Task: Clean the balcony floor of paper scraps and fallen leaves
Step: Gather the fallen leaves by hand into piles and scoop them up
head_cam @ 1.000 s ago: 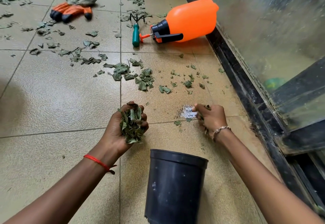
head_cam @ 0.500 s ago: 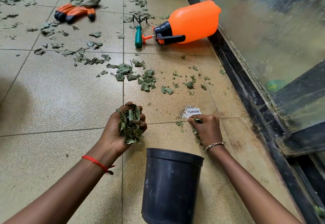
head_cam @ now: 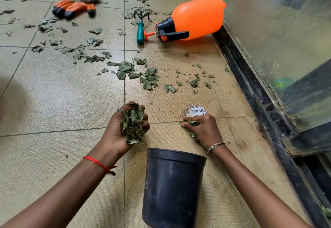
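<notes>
While L hand (head_cam: 125, 125) is cupped palm-up, fingers curled round a full wad of leaf bits (head_cam: 133, 126), R hand (head_cam: 202, 129) sits palm-down on the floor tiles (head_cam: 62, 93), fingers curled, pinching a few green leaf pieces (head_cam: 190, 123) against the tile. Paper scrap (head_cam: 195, 111) (white, printed, text partly readable) lies flat just beyond R knuckles; touching or not, can't tell. Black pot (head_cam: 172, 188) sits btwn the two forearms, rim just short of both hands, inside not visible. Further out: loose leaves (head_cam: 148, 78) scattered over tiles ahead of both hands. Beyond those, green-handled hand rake (head_cam: 140, 31) beside orange sprayer (head_cam: 197, 16), which lies on its side by the dark door frame (head_cam: 250, 84). Orange gloves (head_cam: 73, 8) far left.
</notes>
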`<state>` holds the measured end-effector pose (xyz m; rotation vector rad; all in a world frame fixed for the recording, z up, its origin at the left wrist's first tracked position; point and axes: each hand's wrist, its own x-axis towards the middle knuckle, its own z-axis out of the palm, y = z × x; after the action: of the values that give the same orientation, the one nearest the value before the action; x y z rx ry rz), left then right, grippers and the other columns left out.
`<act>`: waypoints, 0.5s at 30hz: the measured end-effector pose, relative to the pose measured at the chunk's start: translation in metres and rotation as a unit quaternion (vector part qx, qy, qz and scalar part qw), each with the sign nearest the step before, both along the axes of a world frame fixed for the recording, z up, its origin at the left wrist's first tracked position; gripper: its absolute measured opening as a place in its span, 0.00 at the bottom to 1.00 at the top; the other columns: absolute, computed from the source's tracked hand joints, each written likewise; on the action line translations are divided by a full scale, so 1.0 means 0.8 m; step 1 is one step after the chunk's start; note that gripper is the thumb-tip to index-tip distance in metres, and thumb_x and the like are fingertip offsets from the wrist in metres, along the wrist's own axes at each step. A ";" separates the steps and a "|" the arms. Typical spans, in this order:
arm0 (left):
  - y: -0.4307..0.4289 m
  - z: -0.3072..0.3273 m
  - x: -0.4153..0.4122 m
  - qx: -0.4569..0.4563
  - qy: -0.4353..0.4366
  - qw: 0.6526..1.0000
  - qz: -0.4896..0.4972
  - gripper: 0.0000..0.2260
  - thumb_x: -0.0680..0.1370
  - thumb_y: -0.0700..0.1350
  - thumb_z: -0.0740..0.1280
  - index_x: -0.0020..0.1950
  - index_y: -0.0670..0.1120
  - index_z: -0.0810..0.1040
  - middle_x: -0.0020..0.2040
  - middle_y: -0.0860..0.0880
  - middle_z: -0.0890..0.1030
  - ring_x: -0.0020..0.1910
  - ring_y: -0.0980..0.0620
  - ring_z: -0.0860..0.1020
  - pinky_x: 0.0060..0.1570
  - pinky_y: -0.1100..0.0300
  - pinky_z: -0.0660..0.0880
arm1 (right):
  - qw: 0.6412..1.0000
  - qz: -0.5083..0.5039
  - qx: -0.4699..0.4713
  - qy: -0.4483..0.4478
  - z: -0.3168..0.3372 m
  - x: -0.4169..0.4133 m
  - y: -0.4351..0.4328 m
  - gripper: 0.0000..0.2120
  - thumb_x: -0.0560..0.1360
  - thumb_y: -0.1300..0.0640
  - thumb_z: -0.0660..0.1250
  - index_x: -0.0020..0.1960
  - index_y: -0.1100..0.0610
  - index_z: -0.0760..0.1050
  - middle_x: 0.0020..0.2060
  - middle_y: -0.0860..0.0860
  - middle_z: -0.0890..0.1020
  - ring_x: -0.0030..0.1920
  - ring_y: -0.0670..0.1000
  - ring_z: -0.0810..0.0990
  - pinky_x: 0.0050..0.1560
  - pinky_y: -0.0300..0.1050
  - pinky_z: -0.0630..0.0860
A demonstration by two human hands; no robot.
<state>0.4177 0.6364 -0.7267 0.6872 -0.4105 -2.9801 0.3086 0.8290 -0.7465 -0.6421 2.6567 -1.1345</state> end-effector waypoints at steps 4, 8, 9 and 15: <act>-0.002 0.000 0.000 0.003 0.002 1.000 0.002 0.21 0.43 0.36 0.82 0.30 0.46 0.78 0.34 0.48 0.77 0.27 0.52 0.74 0.25 0.64 0.71 | 1.000 0.011 -0.001 0.023 -0.002 0.003 -0.002 0.08 0.67 0.62 0.75 0.45 0.64 0.83 0.41 0.56 0.85 0.37 0.44 0.81 0.46 0.40 0.79; -0.002 0.000 -0.003 0.013 0.005 1.000 0.006 0.27 0.44 0.36 0.82 0.38 0.46 0.75 0.35 0.48 0.77 0.28 0.52 0.75 0.26 0.64 0.72 | 1.000 0.019 0.021 0.005 0.002 0.001 -0.002 0.07 0.68 0.61 0.74 0.44 0.63 0.83 0.35 0.55 0.84 0.27 0.42 0.78 0.32 0.36 0.74; -0.003 0.000 -0.004 0.014 0.006 1.000 0.007 0.29 0.44 0.37 0.82 0.40 0.46 0.73 0.35 0.48 0.77 0.28 0.52 0.75 0.26 0.64 0.72 | 0.999 0.026 0.029 -0.007 0.004 0.000 -0.003 0.07 0.69 0.62 0.74 0.44 0.64 0.83 0.35 0.53 0.83 0.24 0.39 0.76 0.28 0.30 0.69; 0.001 0.016 -0.005 0.008 0.014 1.000 0.015 0.22 0.44 0.36 0.82 0.33 0.45 0.78 0.35 0.49 0.77 0.28 0.52 0.75 0.26 0.63 0.72 | 0.916 -0.083 -0.183 -0.348 0.049 -0.007 -0.005 0.09 0.67 0.58 0.73 0.38 0.65 0.77 0.21 0.46 0.73 0.16 0.43 0.66 0.16 0.34 0.61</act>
<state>0.4137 0.6374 -0.7137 0.6474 -0.3712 -2.9637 0.3027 0.8253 -0.7077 -0.0196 1.9294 -1.5633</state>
